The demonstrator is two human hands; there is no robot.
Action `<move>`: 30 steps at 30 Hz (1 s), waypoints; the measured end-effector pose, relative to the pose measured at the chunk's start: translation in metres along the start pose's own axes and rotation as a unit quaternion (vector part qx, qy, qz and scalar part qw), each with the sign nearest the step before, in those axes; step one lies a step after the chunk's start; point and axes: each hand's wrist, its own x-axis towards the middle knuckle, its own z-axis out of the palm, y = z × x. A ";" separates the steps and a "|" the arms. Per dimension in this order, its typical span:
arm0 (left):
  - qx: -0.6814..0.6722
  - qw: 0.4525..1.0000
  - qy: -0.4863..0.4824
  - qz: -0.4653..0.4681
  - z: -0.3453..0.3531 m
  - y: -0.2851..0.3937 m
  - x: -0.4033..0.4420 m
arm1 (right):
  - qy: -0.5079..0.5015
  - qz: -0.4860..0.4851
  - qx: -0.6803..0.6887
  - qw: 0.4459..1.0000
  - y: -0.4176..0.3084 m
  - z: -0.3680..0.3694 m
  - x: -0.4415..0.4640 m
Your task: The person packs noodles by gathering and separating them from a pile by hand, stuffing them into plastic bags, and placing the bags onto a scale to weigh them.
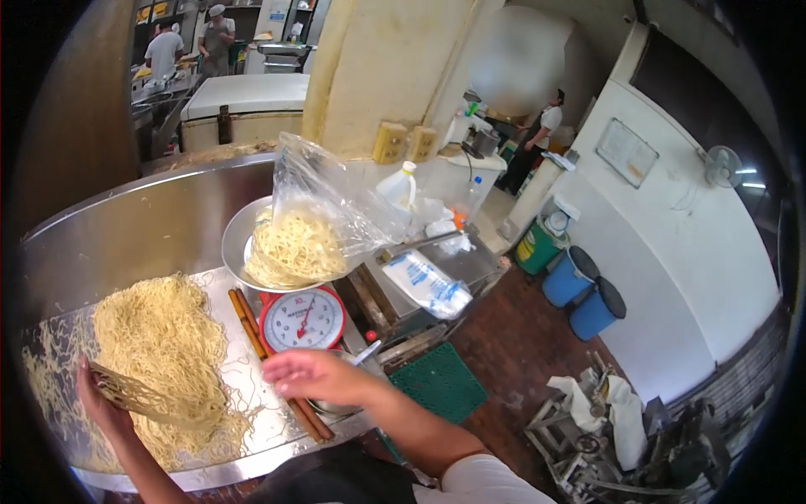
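My left hand [99,405] is closed around a strand bundle of pale yellow noodles [138,395], which stretches toward the large noodle pile [164,336] in the metal tray [168,181]. Over the tray's right side, my right hand [304,374] hangs with its fingers extended and nothing in them. Just beyond it stands a red dial scale [303,320]. In the scale's round metal pan [238,244] rests a clear plastic bag [312,172] with noodles inside, its top standing loose. Two brown wooden rods [247,323] lie beside the scale. My right forearm partly hides a metal bowl [336,410].
Right of the scale are a white printed package [426,284] and a white jug [398,186]. A green mat [438,389], blue bins [598,308] and machinery [613,428] occupy the floor. Several people work in the background, one person [537,139] near a far counter.
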 end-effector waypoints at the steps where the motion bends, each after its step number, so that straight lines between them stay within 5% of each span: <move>1: -0.005 1.000 -0.004 -0.003 -0.005 -0.005 0.004 | 0.031 -0.014 -0.004 0.999 -0.004 -0.010 -0.007; 5: -0.007 0.998 -0.051 -0.021 -0.025 -0.025 0.020 | 0.168 -0.156 -0.001 0.973 -0.040 -0.041 -0.043; 10: 0.008 0.999 -0.041 -0.011 -0.009 -0.025 0.011 | 0.468 -0.265 -0.073 0.840 -0.122 -0.088 -0.097; 23: 0.011 0.999 0.041 0.005 0.032 -0.016 -0.014 | 0.471 -0.323 -0.125 0.811 -0.177 -0.094 -0.139; 30: 0.019 1.000 0.005 -0.009 0.023 -0.020 -0.010 | 0.483 -0.323 -0.133 0.803 -0.182 -0.098 -0.143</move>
